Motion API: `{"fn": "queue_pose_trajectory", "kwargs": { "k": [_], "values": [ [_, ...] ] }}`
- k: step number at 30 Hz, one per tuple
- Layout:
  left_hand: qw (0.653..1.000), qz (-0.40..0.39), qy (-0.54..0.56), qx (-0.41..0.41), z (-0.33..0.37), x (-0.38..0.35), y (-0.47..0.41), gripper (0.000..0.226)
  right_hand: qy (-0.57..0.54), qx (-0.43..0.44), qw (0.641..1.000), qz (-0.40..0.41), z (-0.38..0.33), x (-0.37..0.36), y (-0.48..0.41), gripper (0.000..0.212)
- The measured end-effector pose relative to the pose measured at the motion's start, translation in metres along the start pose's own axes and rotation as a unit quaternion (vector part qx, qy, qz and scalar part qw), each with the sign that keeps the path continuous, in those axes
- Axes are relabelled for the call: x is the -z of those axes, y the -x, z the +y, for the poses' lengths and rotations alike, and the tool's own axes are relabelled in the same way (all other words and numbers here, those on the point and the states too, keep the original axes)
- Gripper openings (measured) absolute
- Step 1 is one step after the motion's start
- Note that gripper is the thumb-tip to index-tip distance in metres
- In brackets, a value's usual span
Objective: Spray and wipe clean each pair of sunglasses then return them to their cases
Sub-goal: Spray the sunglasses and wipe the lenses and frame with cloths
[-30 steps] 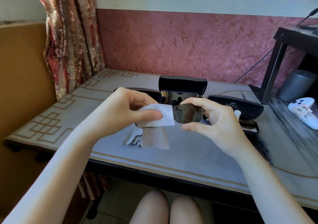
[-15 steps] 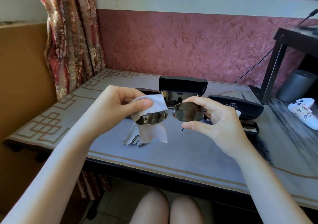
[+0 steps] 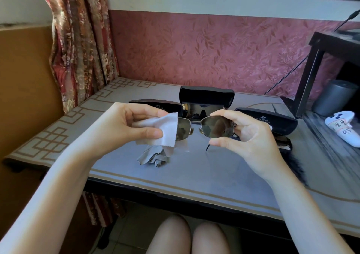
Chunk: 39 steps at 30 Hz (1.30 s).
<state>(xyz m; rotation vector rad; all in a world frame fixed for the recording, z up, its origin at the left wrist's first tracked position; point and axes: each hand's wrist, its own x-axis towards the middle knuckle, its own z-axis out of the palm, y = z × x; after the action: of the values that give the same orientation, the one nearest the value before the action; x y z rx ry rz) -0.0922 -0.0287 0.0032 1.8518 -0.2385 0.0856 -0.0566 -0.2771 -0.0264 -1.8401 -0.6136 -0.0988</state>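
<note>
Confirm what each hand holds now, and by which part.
Right hand pinches the sunglasses by the rim of one lens, finger on top, thumb underneath. Left hand pinches the white cloth over the other lens's outer part.

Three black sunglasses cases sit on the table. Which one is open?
The middle case, at the back behind the held sunglasses: its lid stands upright. The left case and the right case lie flat with lids shut.
</note>
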Motion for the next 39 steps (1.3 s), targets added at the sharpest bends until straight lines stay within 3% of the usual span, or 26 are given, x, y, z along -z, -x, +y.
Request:
{"fn": "queue_pose_trajectory", "kwargs": {
  "k": [7, 17, 19, 21, 25, 31, 39],
  "values": [
    [0.999, 0.03, 0.03, -0.017, -0.005, -0.001, -0.003, 0.027, 0.001, -0.002, 1.0, 0.026, -0.008, -0.006, -0.001, 0.067],
    [0.996, 0.055, 0.03, -0.061, -0.016, 0.006, -0.004, 0.009, 0.051, 0.024, 0.996, 0.066, -0.017, -0.012, -0.002, 0.047],
    [0.996, 0.053, 0.016, -0.07, -0.021, 0.01, -0.005, 0.033, 0.051, 0.024, 0.996, 0.066, -0.018, -0.013, -0.002, 0.048],
    [0.995, 0.063, 0.013, -0.071, -0.025, 0.011, -0.007, 0.042, 0.042, 0.025, 0.997, 0.066, -0.017, -0.012, -0.003, 0.048],
    [0.993, 0.093, 0.038, -0.054, -0.024, 0.006, -0.01, 0.008, 0.033, 0.022, 0.997, 0.066, -0.016, -0.012, -0.003, 0.046],
    [0.973, 0.2, 0.11, -0.028, -0.03, 0.014, -0.009, 0.012, 0.017, 0.017, 0.998, 0.061, -0.014, -0.009, -0.003, 0.06],
    [0.965, 0.232, 0.121, 0.03, -0.054, 0.022, 0.007, 0.015, -0.004, 0.025, 0.997, 0.074, -0.004, -0.004, -0.002, 0.06]
  ]
}}
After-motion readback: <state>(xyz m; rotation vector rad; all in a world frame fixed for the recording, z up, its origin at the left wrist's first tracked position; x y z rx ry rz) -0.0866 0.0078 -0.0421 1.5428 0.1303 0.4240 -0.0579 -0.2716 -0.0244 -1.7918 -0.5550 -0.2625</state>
